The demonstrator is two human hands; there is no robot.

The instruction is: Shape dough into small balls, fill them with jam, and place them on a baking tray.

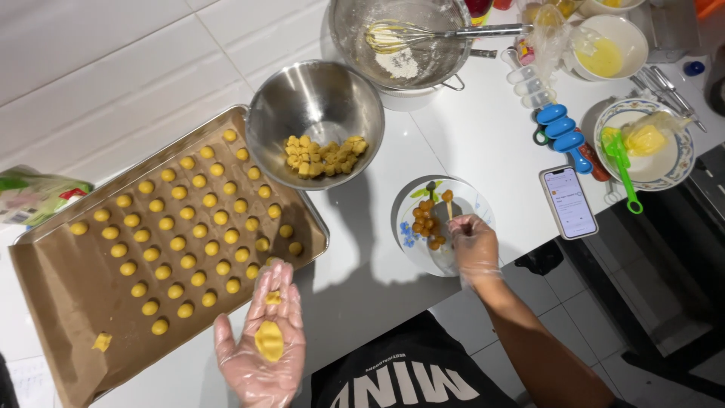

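White glossy countertop under me, flowered white plate (pixel 468 198) as landmark. Am holding left hand (pixel 260 344), clear-gloved, open flat, palm up, well left of plate; flattened yellow dough oval (pixel 269 340) lying on palm, small dough scrap (pixel 273 298) on fingers. Right hand (pixel 473 245), gloved, at plate's near rim, fingers pinching thin wooden stick (pixel 449 206) carrying brown filling ball (pixel 447 195). Judging: filling step. Next move needs ball carried from plate onto dough centre. Paper-lined baking tray of yellow balls (pixel 53 295) left of plate; steel bowl of dough cubes (pixel 316 113) up-left.
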